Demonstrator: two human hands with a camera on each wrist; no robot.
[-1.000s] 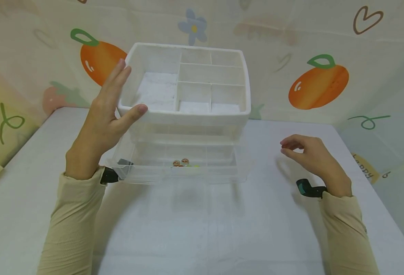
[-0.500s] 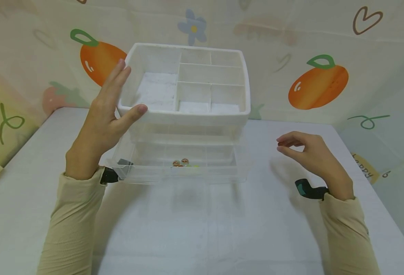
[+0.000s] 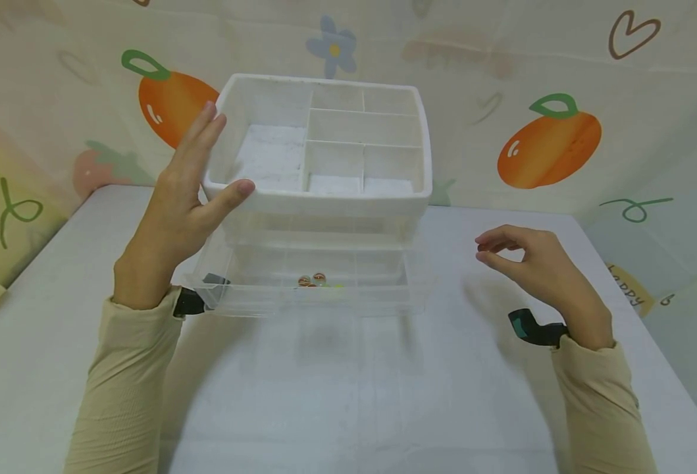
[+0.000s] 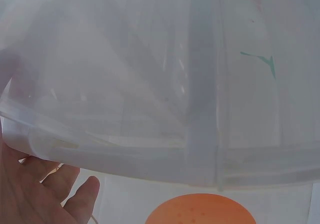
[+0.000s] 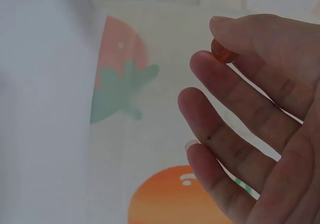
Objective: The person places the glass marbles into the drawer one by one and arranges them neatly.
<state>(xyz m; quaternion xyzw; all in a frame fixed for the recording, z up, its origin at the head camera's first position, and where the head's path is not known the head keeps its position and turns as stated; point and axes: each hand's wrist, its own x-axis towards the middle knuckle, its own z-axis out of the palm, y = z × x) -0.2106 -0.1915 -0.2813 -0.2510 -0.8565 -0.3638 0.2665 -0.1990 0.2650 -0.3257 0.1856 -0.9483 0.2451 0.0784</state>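
Observation:
A white storage box (image 3: 330, 205) with a divided top tray stands at the centre. Below it, a clear drawer (image 3: 384, 299) is pulled out, with several small marbles (image 3: 305, 281) inside. My left hand (image 3: 173, 204) rests against the box's left front corner, fingers straight along the side and thumb on the front rim. To the right of the box, above the table, my right hand (image 3: 528, 263) pinches a small translucent red marble (image 5: 224, 53) between thumb and index finger. The other fingers are loosely bent and hold nothing.
A white cloth covers the table (image 3: 324, 408). Behind the box hangs a patterned backdrop (image 3: 461, 59) with printed oranges and flowers. The clear drawer juts toward me over the table, its wall filling most of the left wrist view.
My right hand has moved slightly left and up, still pinching the red marble. The left hand, the box and the drawer look unmoved.

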